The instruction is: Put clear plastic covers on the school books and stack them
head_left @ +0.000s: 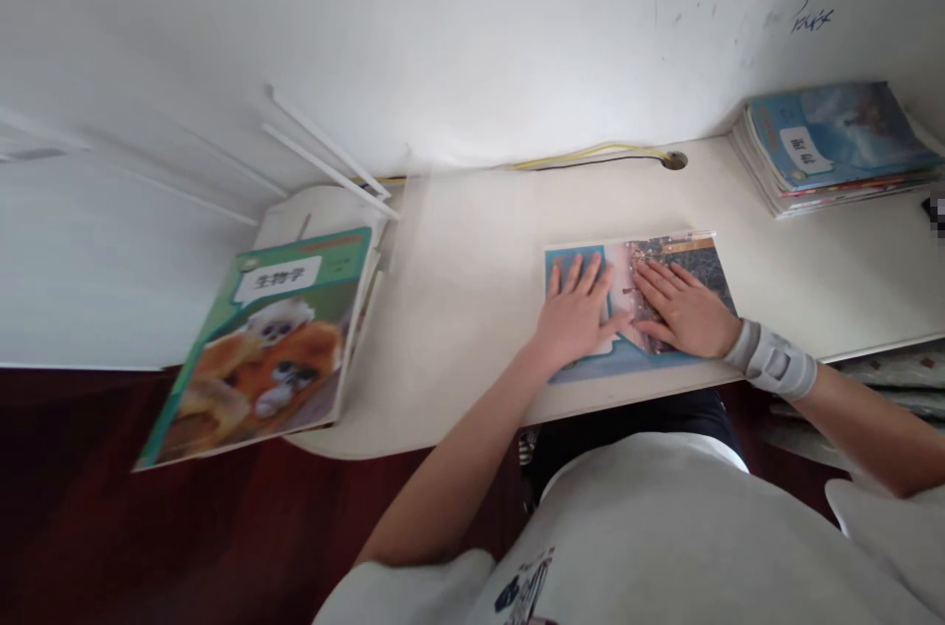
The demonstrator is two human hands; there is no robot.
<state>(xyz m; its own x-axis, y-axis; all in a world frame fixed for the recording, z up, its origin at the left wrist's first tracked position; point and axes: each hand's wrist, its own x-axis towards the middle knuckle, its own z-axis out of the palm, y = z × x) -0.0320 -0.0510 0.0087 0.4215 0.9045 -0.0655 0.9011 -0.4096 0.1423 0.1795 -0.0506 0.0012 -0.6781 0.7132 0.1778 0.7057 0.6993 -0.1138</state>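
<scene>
A textbook (624, 282) with a blue and pink cover and a dark photo on its right part lies on the white desk. My left hand (578, 313) rests flat on the left part of its cover, fingers spread. On the photo side lies my right hand (683, 310), palm down with the fingers stretched out; a grey band (775, 361) circles that wrist. The hands cover much of the cover print. Neither hand grips anything.
At the left end of the desk (450, 310) lies a stack topped by a green biology textbook (273, 340) overhanging the edge. Another stack of books (842, 143) stands at the back right. Yellow and black cables (591, 156) run along the wall into a desk hole (674, 160).
</scene>
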